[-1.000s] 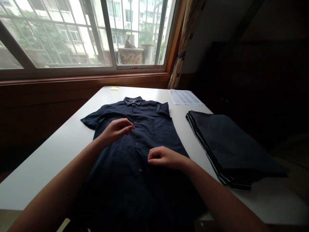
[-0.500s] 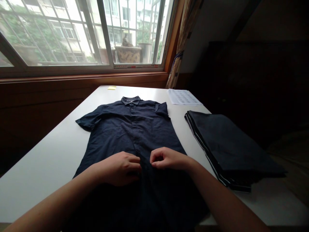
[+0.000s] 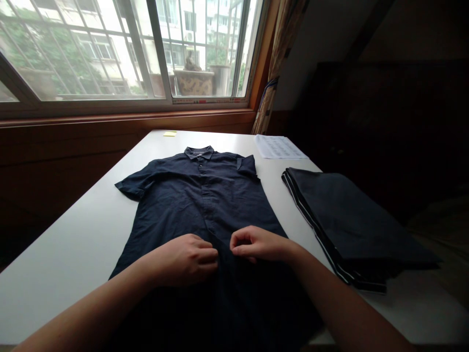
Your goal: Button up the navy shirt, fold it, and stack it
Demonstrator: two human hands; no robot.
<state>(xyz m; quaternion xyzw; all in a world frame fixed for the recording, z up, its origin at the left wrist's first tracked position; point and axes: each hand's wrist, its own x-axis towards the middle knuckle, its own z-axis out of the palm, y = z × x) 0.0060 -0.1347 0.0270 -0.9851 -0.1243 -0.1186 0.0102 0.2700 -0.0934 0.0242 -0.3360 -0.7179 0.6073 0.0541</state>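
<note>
Navy shirt [image 3: 234,205] lies front up and spread over the middle of the white table [image 3: 73,249], its long axis running away from me, collar towards the window [image 3: 110,49], its lower end lost in shadow close to me. At the left, past a bare stretch of tabletop, its short sleeve [image 3: 134,183] angles outward. Next comes my left hand [image 3: 194,259], low over the shirt's lower half, knuckles up and fingers curled; their tips are turned under, so I cannot tell whether they pinch cloth. A yellow note [image 3: 169,133] sits at the far edge. The button placket [image 3: 203,195] runs down towards the gap between my hands, and my left fingers are the nearer to its line. Just right of it my right hand [image 3: 256,243] bends thumb and forefinger into a ring, tips close together; whether any fabric is caught there I cannot tell. Further right, beyond a strip of tabletop, printed papers [image 3: 281,146] lie at the back, and folded dark cloth [image 3: 351,215] with pale-striped edges rests apart from the shirt.
</note>
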